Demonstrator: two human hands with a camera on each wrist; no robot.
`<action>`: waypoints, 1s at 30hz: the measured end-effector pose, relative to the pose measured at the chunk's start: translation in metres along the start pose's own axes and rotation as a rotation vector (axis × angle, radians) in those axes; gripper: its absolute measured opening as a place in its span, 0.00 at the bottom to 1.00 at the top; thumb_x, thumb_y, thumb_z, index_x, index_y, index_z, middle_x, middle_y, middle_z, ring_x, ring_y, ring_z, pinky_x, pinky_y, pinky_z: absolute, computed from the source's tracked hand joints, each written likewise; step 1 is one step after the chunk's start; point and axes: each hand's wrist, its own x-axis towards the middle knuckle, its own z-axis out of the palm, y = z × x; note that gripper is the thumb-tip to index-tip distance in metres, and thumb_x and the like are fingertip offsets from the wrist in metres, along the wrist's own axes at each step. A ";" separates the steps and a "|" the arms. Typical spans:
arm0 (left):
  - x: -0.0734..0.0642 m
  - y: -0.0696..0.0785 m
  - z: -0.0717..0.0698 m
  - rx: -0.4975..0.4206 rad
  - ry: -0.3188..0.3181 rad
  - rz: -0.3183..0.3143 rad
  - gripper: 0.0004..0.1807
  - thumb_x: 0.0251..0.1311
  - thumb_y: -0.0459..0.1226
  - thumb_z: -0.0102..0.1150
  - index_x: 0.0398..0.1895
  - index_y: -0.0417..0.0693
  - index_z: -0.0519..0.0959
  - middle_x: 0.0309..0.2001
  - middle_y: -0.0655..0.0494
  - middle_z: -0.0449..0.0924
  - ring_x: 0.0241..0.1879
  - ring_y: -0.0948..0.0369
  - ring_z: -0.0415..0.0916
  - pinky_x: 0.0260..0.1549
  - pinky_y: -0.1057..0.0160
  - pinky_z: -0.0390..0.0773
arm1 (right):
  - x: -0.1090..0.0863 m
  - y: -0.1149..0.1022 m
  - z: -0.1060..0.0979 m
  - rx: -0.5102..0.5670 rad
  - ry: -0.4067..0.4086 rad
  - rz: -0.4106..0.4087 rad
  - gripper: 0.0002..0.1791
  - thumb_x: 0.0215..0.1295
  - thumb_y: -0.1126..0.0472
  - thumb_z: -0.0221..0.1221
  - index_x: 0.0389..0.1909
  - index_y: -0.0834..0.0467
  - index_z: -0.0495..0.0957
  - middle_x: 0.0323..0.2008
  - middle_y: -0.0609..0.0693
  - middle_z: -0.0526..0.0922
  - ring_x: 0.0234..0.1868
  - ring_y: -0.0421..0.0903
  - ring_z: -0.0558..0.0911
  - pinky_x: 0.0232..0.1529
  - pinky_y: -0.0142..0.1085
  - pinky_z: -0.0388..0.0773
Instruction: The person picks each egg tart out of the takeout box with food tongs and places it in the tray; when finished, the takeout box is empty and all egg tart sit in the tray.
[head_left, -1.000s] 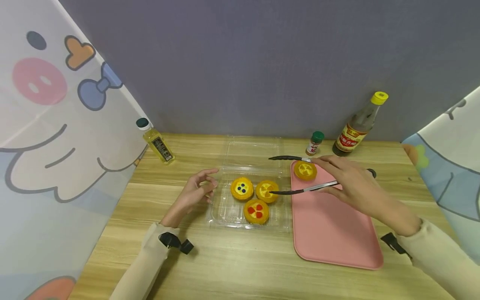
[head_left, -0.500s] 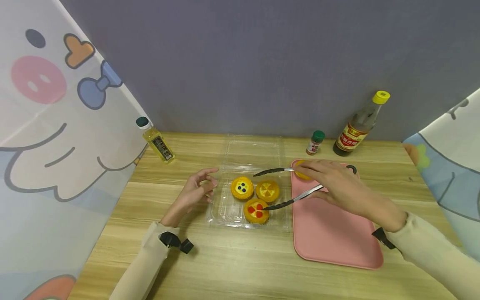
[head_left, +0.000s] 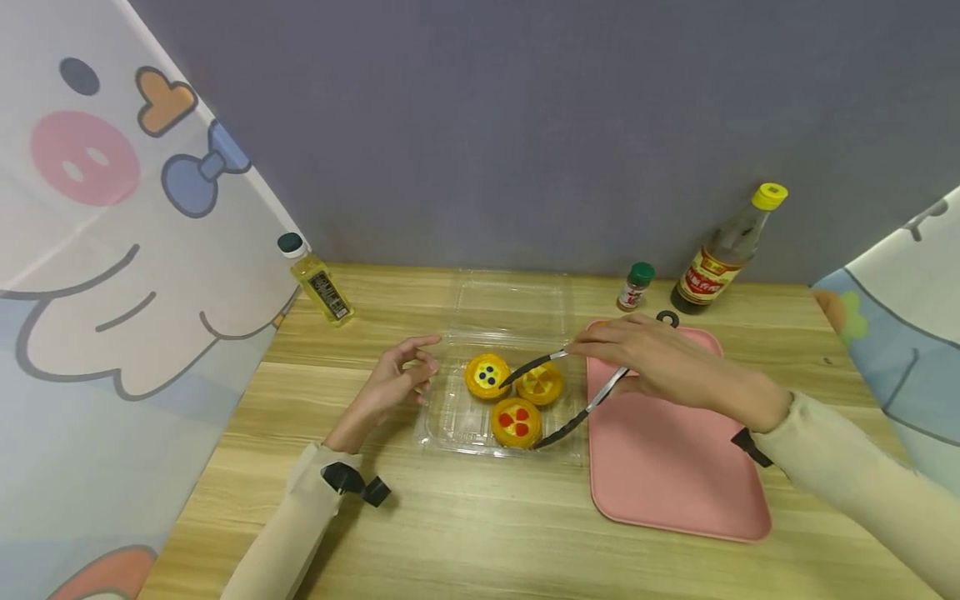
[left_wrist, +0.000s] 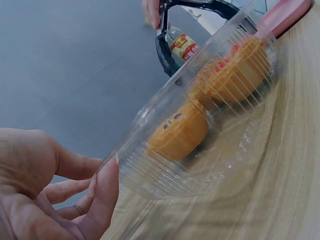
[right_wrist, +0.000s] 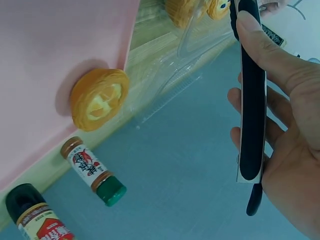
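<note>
My left hand (head_left: 393, 375) pinches the left rim of a clear plastic clamshell box (head_left: 450, 427) between thumb and fingers. Three egg tarts sit in it: a blue-dotted tart (head_left: 486, 367), a red-topped tart (head_left: 517, 423) and a yellow-wedged tart (head_left: 547, 385). Above them, my right hand (head_left: 660, 358) grips black-tipped metal tongs (right_wrist: 252, 110) with their arms spread. One tip overlaps the blue-dotted tart in the head view; the other is beside the red-topped one. A fourth tart (right_wrist: 100, 100) lies on the pink tray (head_left: 675, 475), mostly hidden behind my right hand in the head view.
The box's lid (head_left: 512, 304) lies folded back behind it. At the back right stand a small green-capped spice jar (head_left: 634, 287) and a tall yellow-capped bottle (head_left: 705, 271). An oil bottle (head_left: 322, 287) is at the back left, and a grey wall (head_left: 480, 142) rises behind.
My right hand has moved left and slightly toward me, turning the tongs so their tips come down and left over the tarts in the box. My left hand stays at the box's rim.
</note>
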 end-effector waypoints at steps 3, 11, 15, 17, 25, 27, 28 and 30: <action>0.001 0.000 0.001 -0.005 0.004 -0.003 0.29 0.72 0.29 0.57 0.76 0.45 0.67 0.48 0.48 0.75 0.27 0.61 0.75 0.22 0.67 0.85 | 0.006 0.001 0.000 0.018 -0.042 -0.017 0.46 0.44 0.57 0.80 0.69 0.53 0.77 0.66 0.48 0.81 0.67 0.52 0.79 0.68 0.56 0.76; 0.002 0.000 0.003 -0.002 -0.006 -0.002 0.30 0.72 0.29 0.57 0.76 0.46 0.67 0.49 0.47 0.75 0.28 0.61 0.75 0.23 0.67 0.86 | 0.019 0.001 0.008 -0.003 -0.056 -0.051 0.43 0.44 0.58 0.81 0.66 0.53 0.79 0.61 0.48 0.84 0.64 0.52 0.82 0.65 0.54 0.78; 0.002 0.000 0.003 -0.008 -0.006 -0.008 0.30 0.72 0.29 0.56 0.76 0.46 0.67 0.50 0.47 0.75 0.28 0.61 0.75 0.23 0.67 0.86 | 0.024 0.001 0.012 -0.043 -0.066 -0.067 0.43 0.44 0.57 0.82 0.66 0.52 0.79 0.61 0.47 0.85 0.63 0.52 0.82 0.64 0.53 0.78; 0.002 0.000 0.002 -0.007 -0.008 -0.007 0.30 0.73 0.29 0.56 0.77 0.46 0.67 0.50 0.46 0.75 0.28 0.61 0.75 0.23 0.67 0.86 | 0.026 0.000 0.014 -0.052 -0.078 -0.067 0.43 0.44 0.58 0.82 0.66 0.52 0.79 0.61 0.47 0.85 0.63 0.52 0.82 0.65 0.53 0.78; 0.002 -0.002 0.001 -0.016 0.004 -0.008 0.30 0.72 0.29 0.57 0.76 0.45 0.67 0.50 0.45 0.74 0.28 0.62 0.75 0.22 0.67 0.85 | 0.032 -0.001 0.019 -0.085 -0.098 -0.081 0.42 0.45 0.61 0.81 0.66 0.51 0.80 0.61 0.48 0.85 0.64 0.52 0.82 0.63 0.52 0.79; 0.002 -0.002 0.001 -0.020 0.004 -0.009 0.30 0.72 0.29 0.56 0.76 0.45 0.67 0.50 0.44 0.74 0.27 0.62 0.74 0.22 0.68 0.85 | 0.032 -0.002 0.020 -0.090 -0.096 -0.080 0.42 0.45 0.60 0.81 0.66 0.51 0.80 0.61 0.48 0.85 0.63 0.52 0.82 0.62 0.53 0.79; 0.002 -0.001 0.001 -0.021 0.003 -0.008 0.30 0.72 0.29 0.56 0.76 0.45 0.67 0.51 0.44 0.74 0.27 0.62 0.74 0.21 0.68 0.85 | 0.032 -0.002 0.021 -0.090 -0.093 -0.078 0.42 0.46 0.59 0.81 0.66 0.51 0.80 0.61 0.48 0.85 0.63 0.52 0.82 0.62 0.53 0.79; 0.001 0.000 0.001 -0.022 0.003 -0.008 0.29 0.73 0.29 0.56 0.76 0.45 0.68 0.51 0.43 0.74 0.27 0.62 0.74 0.21 0.68 0.84 | 0.032 -0.003 0.021 -0.091 -0.087 -0.076 0.41 0.46 0.57 0.81 0.66 0.50 0.80 0.61 0.48 0.85 0.63 0.52 0.82 0.62 0.53 0.80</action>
